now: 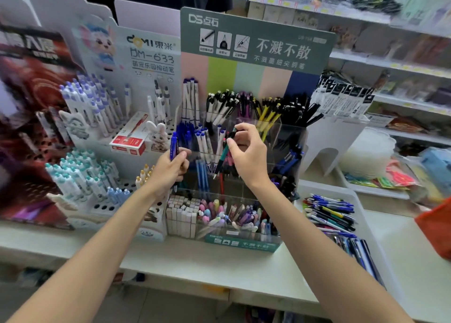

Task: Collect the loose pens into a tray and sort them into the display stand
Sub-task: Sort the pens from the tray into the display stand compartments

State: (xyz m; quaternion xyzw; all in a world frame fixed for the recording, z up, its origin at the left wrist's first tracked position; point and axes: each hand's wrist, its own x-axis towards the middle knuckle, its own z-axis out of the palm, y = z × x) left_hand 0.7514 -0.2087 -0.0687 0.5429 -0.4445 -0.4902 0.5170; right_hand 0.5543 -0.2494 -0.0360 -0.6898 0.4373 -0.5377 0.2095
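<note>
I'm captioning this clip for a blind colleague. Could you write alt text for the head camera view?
A person's right hand pinches a teal pen above a clear tiered display stand full of pens, while the left hand grips a blue pen. A white tray of loose pens sits on the counter to the stand's right.

Clear, glossy acrylic display stand (288,137) — printed card backboard (256,44); shiny plastic pens (329,212) in a smooth white plastic tray (373,237).

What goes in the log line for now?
left hand: holds blue pen | right hand: pinches teal pen | tray: holds pens
</note>
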